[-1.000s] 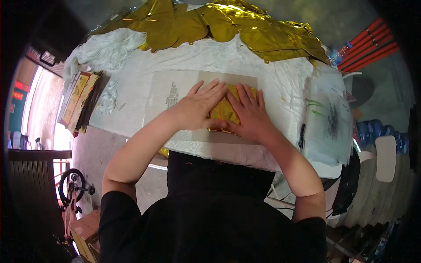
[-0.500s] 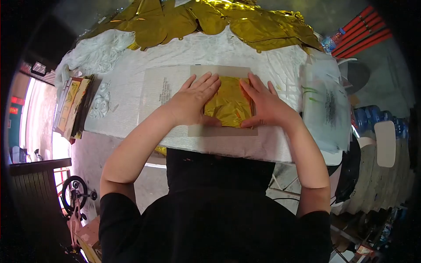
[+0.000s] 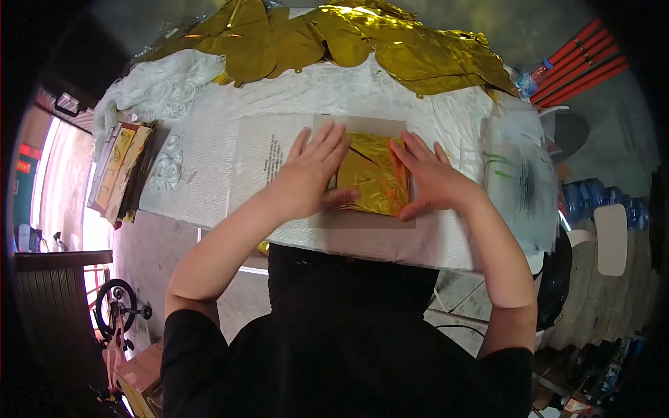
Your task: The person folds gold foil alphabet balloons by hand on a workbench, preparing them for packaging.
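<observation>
A folded piece of gold foil (image 3: 373,171) lies on a grey-brown rectangular sheet (image 3: 362,223), between my two hands. My left hand (image 3: 310,174) is at the foil's left edge, fingers stretched out and thumb over its lower left part. On the opposite side my right hand (image 3: 435,180) has its fingers spread, with the index finger and thumb at the foil's right edge. A clear plastic bag (image 3: 254,150) with printed text shows left of the sheet, partly hidden by my left arm.
Large gold foil pieces (image 3: 300,49) cover the table's far edge. White string (image 3: 164,83) and a stack of cardboard pieces (image 3: 122,171) are at left. Clear printed bags (image 3: 519,181) lie at right, with a plastic bottle (image 3: 533,78) and red poles (image 3: 582,63) beyond.
The view has shifted slightly, so the table sits lower. The left part of the foil now looks smoother with a dark crease, and my left thumb has moved inward over it.
</observation>
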{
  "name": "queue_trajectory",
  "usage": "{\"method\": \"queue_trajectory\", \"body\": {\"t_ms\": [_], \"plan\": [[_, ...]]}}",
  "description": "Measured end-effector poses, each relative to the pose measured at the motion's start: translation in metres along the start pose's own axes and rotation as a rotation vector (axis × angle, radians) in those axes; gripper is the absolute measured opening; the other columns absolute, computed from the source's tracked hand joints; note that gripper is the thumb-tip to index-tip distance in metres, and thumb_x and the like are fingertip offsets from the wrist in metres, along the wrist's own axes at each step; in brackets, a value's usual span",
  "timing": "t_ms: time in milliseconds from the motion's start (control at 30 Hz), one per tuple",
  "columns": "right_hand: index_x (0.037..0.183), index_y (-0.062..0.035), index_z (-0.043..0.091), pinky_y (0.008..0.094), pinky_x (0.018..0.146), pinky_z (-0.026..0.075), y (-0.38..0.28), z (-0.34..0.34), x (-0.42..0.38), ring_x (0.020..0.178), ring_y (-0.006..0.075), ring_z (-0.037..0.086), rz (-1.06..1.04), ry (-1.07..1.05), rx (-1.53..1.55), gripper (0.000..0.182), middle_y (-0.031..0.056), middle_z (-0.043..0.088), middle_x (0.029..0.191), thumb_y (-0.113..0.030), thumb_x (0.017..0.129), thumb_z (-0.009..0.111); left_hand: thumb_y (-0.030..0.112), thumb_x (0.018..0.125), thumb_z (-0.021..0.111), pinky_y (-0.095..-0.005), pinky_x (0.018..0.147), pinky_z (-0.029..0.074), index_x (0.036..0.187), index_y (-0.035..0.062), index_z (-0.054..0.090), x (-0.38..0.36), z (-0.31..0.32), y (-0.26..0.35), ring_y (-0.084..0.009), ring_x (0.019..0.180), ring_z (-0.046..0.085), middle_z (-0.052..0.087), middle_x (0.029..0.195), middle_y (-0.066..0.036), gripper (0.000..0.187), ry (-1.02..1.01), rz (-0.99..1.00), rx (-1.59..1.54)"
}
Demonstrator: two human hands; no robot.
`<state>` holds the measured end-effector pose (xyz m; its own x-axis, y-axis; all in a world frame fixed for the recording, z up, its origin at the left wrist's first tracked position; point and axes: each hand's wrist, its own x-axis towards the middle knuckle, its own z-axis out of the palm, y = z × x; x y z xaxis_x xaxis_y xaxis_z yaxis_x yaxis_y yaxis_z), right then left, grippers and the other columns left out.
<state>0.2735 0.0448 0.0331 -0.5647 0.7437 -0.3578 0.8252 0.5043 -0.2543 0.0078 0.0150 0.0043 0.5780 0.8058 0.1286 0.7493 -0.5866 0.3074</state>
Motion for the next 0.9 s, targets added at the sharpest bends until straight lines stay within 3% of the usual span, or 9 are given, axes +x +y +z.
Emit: {"method": "queue_trajectory", "body": {"t_ms": [167,367,733,833,900], "plan": [[0.15,-0.0109,0.009,0.0497,0.115,0.005,-0.001,-0.003,0.0,0.145,0.0302,0.001,0.002,-0.043,0.009,0.131,0.0193,0.003,0.155,-0.047,0.049,0.086,0.037,0.086,0.062,-0.0503,0.113,0.016,0.143,0.0013,0.029,-0.02,0.008,0.006,-0.034,0.141,0.021,0.026,0.15,-0.019,0.074,0.056,-0.278,0.022],[0.15,-0.0112,0.008,0.0495,0.115,0.004,-0.003,-0.006,0.001,0.145,0.0298,0.0,0.018,-0.073,-0.012,0.131,0.0191,0.002,0.156,-0.045,0.05,0.086,0.04,0.086,0.06,-0.0524,0.111,0.019,0.139,0.003,0.036,-0.018,0.011,0.006,-0.0373,0.137,0.027,0.032,0.146,-0.022,0.069,0.124,-0.206,0.069],[0.151,-0.012,0.009,0.0483,0.115,0.004,-0.008,-0.015,0.001,0.145,0.0297,0.003,0.021,-0.095,-0.044,0.13,0.0186,0.003,0.156,-0.044,0.051,0.086,0.032,0.087,0.061,-0.0535,0.111,0.02,0.138,0.0069,0.04,-0.021,0.011,0.0,-0.0354,0.138,0.025,0.033,0.145,-0.018,0.06,0.085,-0.207,-0.003],[0.149,-0.011,0.017,0.0488,0.115,0.005,-0.015,-0.018,0.004,0.144,0.0302,0.009,0.078,-0.038,-0.015,0.121,0.0184,0.009,0.155,-0.044,0.055,0.085,0.032,0.087,0.061,-0.0534,0.111,0.02,0.137,0.007,0.04,-0.02,0.01,0.001,-0.0352,0.138,0.025,0.033,0.145,-0.018,0.06,0.065,-0.214,0.013],[0.146,-0.0106,0.028,0.0512,0.114,0.006,-0.02,-0.004,0.014,0.143,0.031,0.015,-0.003,0.33,0.02,0.106,0.0173,0.017,0.154,-0.041,0.06,0.082,0.032,0.087,0.062,-0.0532,0.111,0.02,0.137,0.0072,0.04,-0.02,0.011,0.001,-0.0349,0.138,0.026,0.033,0.146,-0.018,0.06,0.065,-0.217,0.021]]}}
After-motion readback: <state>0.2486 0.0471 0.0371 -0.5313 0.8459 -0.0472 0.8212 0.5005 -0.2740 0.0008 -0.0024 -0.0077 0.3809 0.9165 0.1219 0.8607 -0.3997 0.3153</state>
